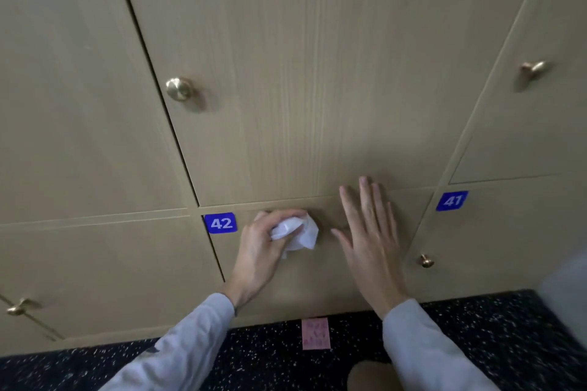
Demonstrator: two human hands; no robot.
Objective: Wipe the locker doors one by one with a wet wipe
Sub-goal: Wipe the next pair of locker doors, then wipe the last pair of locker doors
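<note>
My left hand [263,251] grips a crumpled white wet wipe [297,233] and holds it against the top of the low locker door [305,282] marked with a blue label 42 [221,223]. My right hand [370,238] lies flat with straight, spread fingers on the same door, its fingertips reaching over the seam onto the tall door above [301,73]. Both sleeves are light grey.
Beige wooden locker doors fill the view, each with a brass knob [178,89]. A blue label 41 [452,200] marks the door at the right, with a small knob [426,260] below. A pink note [315,334] lies on the dark speckled floor [254,359].
</note>
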